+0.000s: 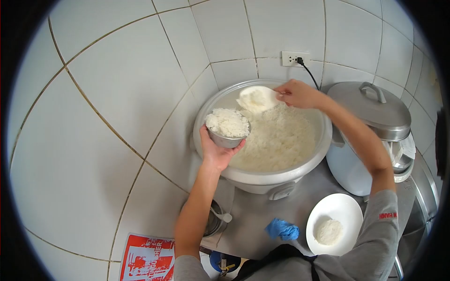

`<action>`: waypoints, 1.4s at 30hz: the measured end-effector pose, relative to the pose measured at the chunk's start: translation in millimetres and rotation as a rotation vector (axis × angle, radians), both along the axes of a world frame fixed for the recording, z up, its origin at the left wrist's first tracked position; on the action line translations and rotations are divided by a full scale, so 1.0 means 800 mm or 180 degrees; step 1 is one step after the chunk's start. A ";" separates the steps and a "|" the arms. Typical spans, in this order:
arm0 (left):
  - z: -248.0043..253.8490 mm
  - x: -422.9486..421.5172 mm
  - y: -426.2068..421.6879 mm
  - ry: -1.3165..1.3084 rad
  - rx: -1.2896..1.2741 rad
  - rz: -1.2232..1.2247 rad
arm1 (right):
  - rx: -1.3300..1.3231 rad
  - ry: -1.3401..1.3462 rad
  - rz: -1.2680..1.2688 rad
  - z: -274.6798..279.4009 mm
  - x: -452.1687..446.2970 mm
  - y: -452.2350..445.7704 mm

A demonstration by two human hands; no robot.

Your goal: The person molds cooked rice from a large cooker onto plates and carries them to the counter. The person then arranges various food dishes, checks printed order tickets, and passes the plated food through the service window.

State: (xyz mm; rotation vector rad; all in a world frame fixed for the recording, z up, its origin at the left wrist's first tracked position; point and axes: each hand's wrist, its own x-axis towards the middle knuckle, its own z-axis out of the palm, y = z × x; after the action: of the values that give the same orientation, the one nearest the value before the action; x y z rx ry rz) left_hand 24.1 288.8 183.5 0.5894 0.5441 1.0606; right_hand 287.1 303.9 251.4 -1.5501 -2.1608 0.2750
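My left hand (219, 152) is wrapped round a small metal bowl (228, 140) heaped with white rice (228, 122), held over the left side of a large rice cooker pot (204, 117). Cooked rice (276, 140) fills much of the pot. My right hand (300, 93) grips a white rice paddle (258, 98) by its handle, above the back of the pot. Some rice clings to the paddle's blade. Blade and bowl are apart, with the blade to the right of and behind the bowl.
A white oval plate (344, 213) bearing a rice mound (329, 232) lies front right, beside a crumpled blue cloth or glove (282, 229). A lidded cooker (349, 159) stands right. A metal container with a ladle (225, 217) is front left. A black cord (310, 75) runs from the wall socket.
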 end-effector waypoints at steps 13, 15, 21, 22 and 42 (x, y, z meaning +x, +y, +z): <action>0.005 0.027 -0.009 -0.0212 0.0135 -0.0416 | 0.0535 0.0758 0.0419 -0.044 -0.054 -0.073; 0.004 0.032 -0.015 -0.0153 0.0205 -0.0380 | 0.0540 0.0983 0.0298 -0.053 -0.066 -0.092; 0.020 0.039 -0.019 0.0114 0.0288 -0.0221 | 0.0190 0.0824 0.0290 0.026 -0.050 -0.073; 0.021 0.041 -0.016 0.0209 0.0278 -0.0142 | 0.0464 0.0789 0.0533 0.022 -0.059 -0.070; 0.014 0.033 -0.022 -0.0244 0.0181 0.0019 | 0.0148 0.1109 0.0185 -0.022 -0.060 -0.074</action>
State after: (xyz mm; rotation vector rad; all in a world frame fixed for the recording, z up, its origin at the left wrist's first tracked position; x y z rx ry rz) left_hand 50.7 270.8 194.6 0.5947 0.4502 1.1027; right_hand 238.9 244.9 233.8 -1.3046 -1.9256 0.4731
